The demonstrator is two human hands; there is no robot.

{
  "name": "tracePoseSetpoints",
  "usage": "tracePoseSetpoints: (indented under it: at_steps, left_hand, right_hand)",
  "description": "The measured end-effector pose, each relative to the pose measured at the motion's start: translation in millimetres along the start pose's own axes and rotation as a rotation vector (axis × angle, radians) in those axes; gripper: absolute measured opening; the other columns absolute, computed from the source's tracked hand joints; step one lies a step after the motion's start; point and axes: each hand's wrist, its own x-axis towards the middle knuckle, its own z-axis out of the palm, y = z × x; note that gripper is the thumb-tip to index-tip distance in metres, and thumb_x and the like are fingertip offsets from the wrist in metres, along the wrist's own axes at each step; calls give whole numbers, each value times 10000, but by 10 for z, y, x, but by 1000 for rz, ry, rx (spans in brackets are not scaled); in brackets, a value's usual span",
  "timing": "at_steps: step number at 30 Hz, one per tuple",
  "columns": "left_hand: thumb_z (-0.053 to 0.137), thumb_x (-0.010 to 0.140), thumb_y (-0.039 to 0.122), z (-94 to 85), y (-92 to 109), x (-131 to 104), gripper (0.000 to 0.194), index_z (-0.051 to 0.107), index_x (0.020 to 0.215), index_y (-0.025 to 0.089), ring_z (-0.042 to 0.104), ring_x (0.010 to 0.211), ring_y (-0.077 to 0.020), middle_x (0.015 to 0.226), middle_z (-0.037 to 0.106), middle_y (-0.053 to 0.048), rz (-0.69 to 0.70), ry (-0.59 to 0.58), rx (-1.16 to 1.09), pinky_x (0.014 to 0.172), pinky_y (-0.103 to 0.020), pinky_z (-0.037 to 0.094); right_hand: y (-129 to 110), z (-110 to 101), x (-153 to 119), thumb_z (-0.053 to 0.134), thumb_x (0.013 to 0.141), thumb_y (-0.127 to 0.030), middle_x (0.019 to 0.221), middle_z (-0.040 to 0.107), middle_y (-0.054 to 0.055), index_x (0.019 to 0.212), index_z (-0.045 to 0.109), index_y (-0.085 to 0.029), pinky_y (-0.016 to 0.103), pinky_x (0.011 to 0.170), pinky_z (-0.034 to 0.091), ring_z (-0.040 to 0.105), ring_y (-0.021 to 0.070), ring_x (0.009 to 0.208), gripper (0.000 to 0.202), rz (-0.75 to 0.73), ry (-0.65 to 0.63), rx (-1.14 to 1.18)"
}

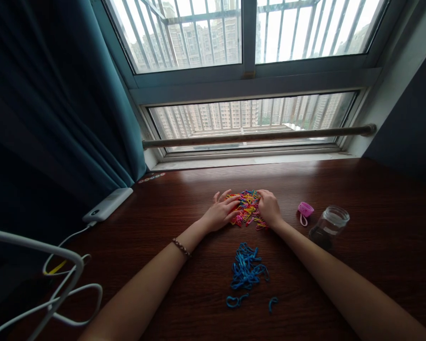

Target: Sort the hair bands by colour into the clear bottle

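A heap of small multicoloured elastic bands (247, 208), mostly yellow, pink, red and orange, lies on the dark wooden surface between my hands. My left hand (220, 213) rests at the heap's left side, fingers spread and reaching over it, holding nothing that I can see. At the right edge, my right hand (269, 207) is curled with its fingers bent in against the bands; whatever they pinch is hidden. Nearer to me sits a separate pile of blue bands (246, 267). Two small blue clumps or loops (237, 300) lie just below that pile, apart from each other.
Right of my right hand are a pink cap with a loop (306, 210) and a clear jar (331, 223). A white power bank (108, 205) with a cable lies at left by the blue curtain (102, 118). White tubing (71, 258) curves in at lower left. A window rail (259, 136) runs behind.
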Motion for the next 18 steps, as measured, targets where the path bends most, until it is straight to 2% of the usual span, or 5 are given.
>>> tracePoseSetpoints:
  at_steps: [6,13,18]
  left_hand:
    - [362,865,428,-22,20,-10,389,457,1215,287,194,1269,-268,1348,382,-6,-17,29,34,1023,-488,70]
    - [399,861,388,-54,50,-13,314,559,1101,266,279,1206,-250,1246,488,-25,-4,57,13,1013,-451,105]
    - [377,873,367,-62,59,-14,308,576,1066,233,331,1175,-230,1154,562,-34,25,56,-12,1015,-428,102]
  right_hand:
    - [-29,-39,-11,346,775,-99,1010,621,96,999,606,-122,276,849,384,543,184,946,344,24,78,63]
    - [-77,-112,-59,459,788,-273,845,645,75,850,619,-156,301,767,395,558,199,824,207,55,154,99]
    - [-100,-129,-67,474,782,-263,801,634,53,838,604,-168,287,726,391,546,186,777,171,24,156,110]
